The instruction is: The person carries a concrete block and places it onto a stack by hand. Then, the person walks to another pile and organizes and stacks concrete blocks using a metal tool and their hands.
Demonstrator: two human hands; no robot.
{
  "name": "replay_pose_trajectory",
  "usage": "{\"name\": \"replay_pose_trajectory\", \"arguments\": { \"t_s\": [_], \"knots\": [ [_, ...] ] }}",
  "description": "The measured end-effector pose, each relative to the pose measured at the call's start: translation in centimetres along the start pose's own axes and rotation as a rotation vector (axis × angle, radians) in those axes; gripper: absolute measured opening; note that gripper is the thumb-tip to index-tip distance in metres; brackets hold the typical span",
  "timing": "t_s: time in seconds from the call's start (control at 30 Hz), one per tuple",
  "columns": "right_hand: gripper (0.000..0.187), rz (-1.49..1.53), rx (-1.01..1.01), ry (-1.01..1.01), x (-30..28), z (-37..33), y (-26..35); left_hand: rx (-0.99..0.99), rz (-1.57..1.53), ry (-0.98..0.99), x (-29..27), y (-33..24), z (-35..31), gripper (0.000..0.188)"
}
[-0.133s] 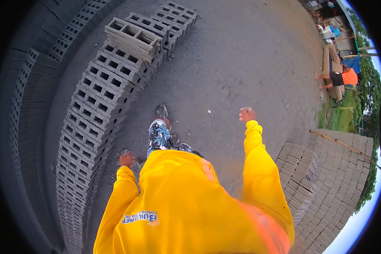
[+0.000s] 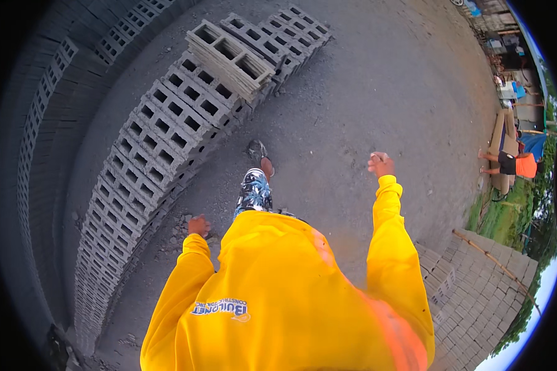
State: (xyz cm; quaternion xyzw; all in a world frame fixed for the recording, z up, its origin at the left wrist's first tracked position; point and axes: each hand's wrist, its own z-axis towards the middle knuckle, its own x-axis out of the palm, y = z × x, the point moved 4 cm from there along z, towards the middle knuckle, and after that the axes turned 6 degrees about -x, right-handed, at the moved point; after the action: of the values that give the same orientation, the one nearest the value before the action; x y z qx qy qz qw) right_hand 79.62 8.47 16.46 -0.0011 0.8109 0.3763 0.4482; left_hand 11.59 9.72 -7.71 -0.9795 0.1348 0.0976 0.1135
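Note:
My left hand (image 2: 198, 225) hangs at my left side with its fingers curled and nothing visible in it. It is nearest to a long row of stacked grey hollow concrete blocks (image 2: 143, 147) but apart from it. My right hand (image 2: 381, 164) is held out ahead on the right over bare ground, its fingers bent into a loose fist, with no object showing. Farther along the row, several concrete blocks (image 2: 228, 57) lie on top, higher than the others. One shoe (image 2: 257, 150) of mine is forward on the ground, near the row.
A taller wall of hollow blocks (image 2: 43, 111) runs along the far left. At lower right stands another block stack (image 2: 486, 278) with a bamboo pole (image 2: 495, 269) across it. A person in an orange top (image 2: 526, 166) is at the far right, by a shed. Rubble (image 2: 178, 230) lies beside the row.
The view has shifted, so the raised blocks sit more to the right and look larger. Both hands appear slightly farther right in the picture; their fingers stay curled.

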Motion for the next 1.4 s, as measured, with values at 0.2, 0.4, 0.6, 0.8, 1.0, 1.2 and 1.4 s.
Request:
{"name": "replay_pose_trajectory", "arguments": {
  "t_s": [0.2,0.4,0.6,0.8,1.0,1.2,1.4],
  "knots": [
    [0.034,0.011,-0.139,0.365,13.2,9.8,18.6,0.113,-0.43,-0.035,4.9,-14.9,-0.8,0.036],
    [0.04,0.153,-0.514,0.637,25.6,20.8,42.0,0.105,-0.625,-0.111,11.7,-25.0,-5.4,0.039],
    [0.06,0.019,-0.597,0.997,46.7,31.9,57.0,-0.197,-1.054,-0.1,20.6,-28.6,-4.5,0.059],
    [0.08,-0.335,-0.629,1.463,64.7,30.4,58.7,-0.298,-1.685,-0.056,32.7,-35.1,0.3,0.08],
    [0.098,-0.731,-0.762,1.668,71.4,27.5,54.6,0.111,-1.937,-0.437,39.3,-37.7,5.7,0.072],
    [0.097,-0.792,-0.675,1.744,69.1,27.3,55.7,-0.074,-2.429,-0.186,36.3,-46.1,3.2,0.065],
    [0.081,-0.54,-0.42,1.832,66.6,28.7,53.9,-0.004,-2.636,-0.15,31.2,-48.3,1.0,0.059]
  ]
}}
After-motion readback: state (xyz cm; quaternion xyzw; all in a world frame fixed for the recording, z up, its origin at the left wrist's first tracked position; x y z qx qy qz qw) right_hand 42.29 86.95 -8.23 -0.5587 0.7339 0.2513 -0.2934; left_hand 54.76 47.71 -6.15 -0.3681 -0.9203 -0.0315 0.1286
